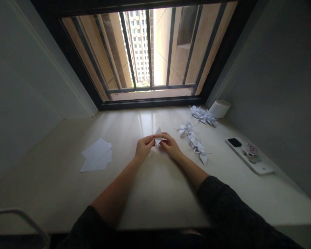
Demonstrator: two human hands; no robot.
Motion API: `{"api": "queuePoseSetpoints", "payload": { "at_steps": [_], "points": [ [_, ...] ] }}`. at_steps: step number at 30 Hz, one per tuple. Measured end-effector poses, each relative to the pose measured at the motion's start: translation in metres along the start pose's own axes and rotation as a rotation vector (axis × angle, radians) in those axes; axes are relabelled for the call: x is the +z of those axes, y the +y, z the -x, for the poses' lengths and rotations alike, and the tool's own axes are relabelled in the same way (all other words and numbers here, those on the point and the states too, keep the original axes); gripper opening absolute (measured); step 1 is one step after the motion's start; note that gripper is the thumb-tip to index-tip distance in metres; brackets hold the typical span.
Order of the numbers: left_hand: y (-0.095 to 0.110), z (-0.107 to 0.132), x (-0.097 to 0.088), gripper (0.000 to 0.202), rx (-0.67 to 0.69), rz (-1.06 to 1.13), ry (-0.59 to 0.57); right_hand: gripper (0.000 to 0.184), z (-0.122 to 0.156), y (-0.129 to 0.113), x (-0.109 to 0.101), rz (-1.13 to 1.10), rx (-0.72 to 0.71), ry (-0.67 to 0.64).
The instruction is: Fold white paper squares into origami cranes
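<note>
Between my two hands, over the middle of the white sill, is a small piece of folded white paper (158, 141) with a point sticking up. My left hand (144, 147) pinches its left side with thumb and fingers. From the right, my right hand (170, 146) grips the other side, its index finger lying across the top. To the right lies a row of folded paper cranes (194, 140). A second cluster of paper cranes (202, 114) sits farther back. Several flat sheets of white paper (97, 155) overlap on the left.
A white cylindrical object (219, 108) stands in the back right corner. Along the right wall lies a phone (259, 166) with a round grip on its back. A barred window (150, 103) closes off the back. A pale curved tube (20, 212) shows at lower left.
</note>
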State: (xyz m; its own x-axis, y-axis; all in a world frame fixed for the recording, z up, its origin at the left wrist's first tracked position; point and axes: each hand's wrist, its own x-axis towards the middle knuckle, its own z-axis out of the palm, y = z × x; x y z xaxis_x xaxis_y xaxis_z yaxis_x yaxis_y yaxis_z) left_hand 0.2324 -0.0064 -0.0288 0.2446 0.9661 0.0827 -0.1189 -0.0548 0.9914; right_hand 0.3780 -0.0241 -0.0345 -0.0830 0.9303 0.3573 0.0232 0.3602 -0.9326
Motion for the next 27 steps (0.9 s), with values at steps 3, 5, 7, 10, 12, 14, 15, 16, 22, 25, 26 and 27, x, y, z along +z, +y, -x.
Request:
{"api": "queuePoseSetpoints", "payload": {
  "at_steps": [3, 5, 7, 10, 12, 14, 15, 16, 22, 25, 26, 27],
  "points": [
    [-0.0001, -0.0010, -0.0003, 0.032, -0.004, 0.039, 0.014, 0.028, -0.0005, 0.0017, -0.0010, -0.035, 0.017, 0.068],
    [-0.0016, -0.0019, -0.0006, 0.035, -0.009, 0.066, 0.034, 0.025, -0.0013, 0.0033, -0.0023, -0.070, 0.074, 0.146],
    [-0.0031, -0.0024, -0.0008, 0.038, -0.014, 0.082, 0.044, 0.029, -0.0020, 0.0049, -0.0036, -0.103, 0.135, 0.196],
    [-0.0030, -0.0018, -0.0004, 0.041, -0.014, 0.089, 0.039, 0.032, -0.0026, 0.0067, -0.0043, -0.146, 0.175, 0.208],
    [-0.0008, -0.0007, 0.0003, 0.046, -0.016, 0.089, 0.033, 0.032, -0.0026, 0.0076, -0.0041, -0.176, 0.185, 0.214],
    [0.0022, 0.0005, 0.0008, 0.054, -0.018, 0.083, 0.031, 0.031, -0.0025, 0.0081, -0.0037, -0.207, 0.196, 0.231],
    [0.0035, 0.0011, 0.0010, 0.057, -0.017, 0.077, 0.030, 0.031, -0.0025, 0.0080, -0.0035, -0.221, 0.203, 0.240],
    [0.0045, 0.0015, 0.0011, 0.058, -0.013, 0.068, 0.031, 0.031, -0.0025, 0.0077, -0.0034, -0.230, 0.210, 0.248],
    [0.0033, 0.0011, -0.0003, 0.044, 0.019, 0.034, 0.020, 0.030, -0.0026, 0.0051, -0.0032, -0.232, 0.234, 0.278],
    [0.0017, 0.0002, -0.0004, 0.041, 0.025, 0.036, 0.013, 0.031, -0.0028, 0.0070, -0.0031, -0.253, 0.245, 0.292],
    [0.0016, 0.0001, -0.0002, 0.041, 0.027, 0.034, 0.010, 0.031, -0.0030, 0.0082, -0.0033, -0.260, 0.250, 0.293],
    [0.0016, 0.0001, 0.0000, 0.041, 0.028, 0.033, 0.008, 0.031, -0.0031, 0.0094, -0.0035, -0.264, 0.255, 0.297]
  ]
}}
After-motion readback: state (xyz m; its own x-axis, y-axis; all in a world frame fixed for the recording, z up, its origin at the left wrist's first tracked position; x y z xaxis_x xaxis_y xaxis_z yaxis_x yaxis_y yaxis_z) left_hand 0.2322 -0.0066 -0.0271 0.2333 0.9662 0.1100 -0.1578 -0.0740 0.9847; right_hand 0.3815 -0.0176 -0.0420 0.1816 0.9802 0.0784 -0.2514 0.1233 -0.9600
